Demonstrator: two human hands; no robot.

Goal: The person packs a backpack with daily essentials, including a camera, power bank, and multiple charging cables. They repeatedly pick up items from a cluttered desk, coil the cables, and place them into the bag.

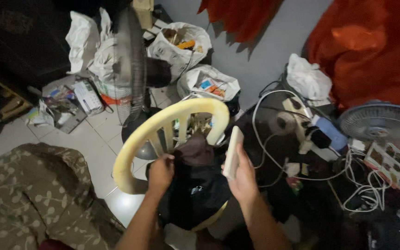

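- On the seat of the cream plastic chair (163, 127), in the near middle of the scene, lay a dark bundle of clothing (197, 185), heaped up against the chair's backrest.
- The left hand (161, 172) was closed on the bundle's upper left edge, its fingers pinching the fabric.
- The right hand (242, 178) was curled around a slim pale phone (233, 153), held upright just to the right of the bundle and clear of it.
- By the look of things the work had barely begun: the clothing sat crumpled and unsorted, only one edge gripped.
- White cables (274, 134) trailed over the floor (99, 139) to the right; a standing fan (133, 65) stood farther off.
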